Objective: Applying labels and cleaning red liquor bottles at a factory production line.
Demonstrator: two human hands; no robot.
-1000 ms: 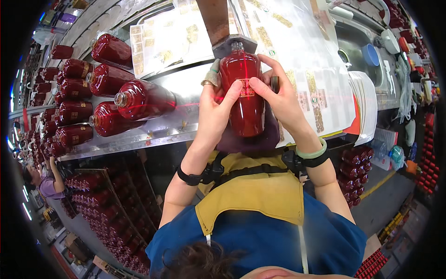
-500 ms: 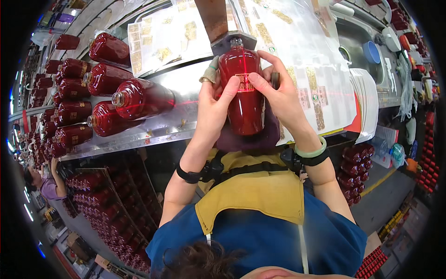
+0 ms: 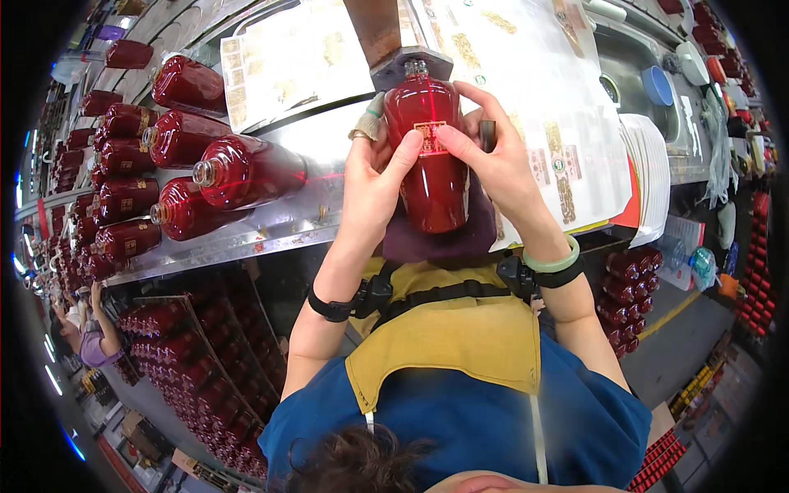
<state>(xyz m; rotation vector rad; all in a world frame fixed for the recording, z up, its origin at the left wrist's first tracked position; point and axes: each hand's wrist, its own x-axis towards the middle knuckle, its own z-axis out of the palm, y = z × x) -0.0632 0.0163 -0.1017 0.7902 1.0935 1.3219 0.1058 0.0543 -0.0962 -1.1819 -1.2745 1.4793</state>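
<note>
A red glass bottle (image 3: 434, 193) lies in front of me on a dark purple cloth pad (image 3: 485, 234), its clear neck pointing away against a metal stop (image 3: 413, 66). My left hand (image 3: 374, 168) curls around its left side, thumb on the edge of a small gold-patterned label (image 3: 429, 138). My right hand (image 3: 497, 160) grips the other side, its thumb pressing the label's right edge. A thin red light line runs down the bottle. Wrappings cover a left fingertip, and a dark band circles a right finger. The fingers beneath the bottle are hidden.
Several red bottles (image 3: 246, 172) lie and stand on the metal bench at left. Sheets of gold decals (image 3: 563, 164) cover the right side, near a stack of white sheets (image 3: 645, 177) and a sink with a blue cup (image 3: 656, 89). Another person (image 3: 97, 341) is at far left.
Both thumbs stay on the label, shifting very slightly with the bottle. The view has moved a little. At far left, the other person has changed position slightly.
</note>
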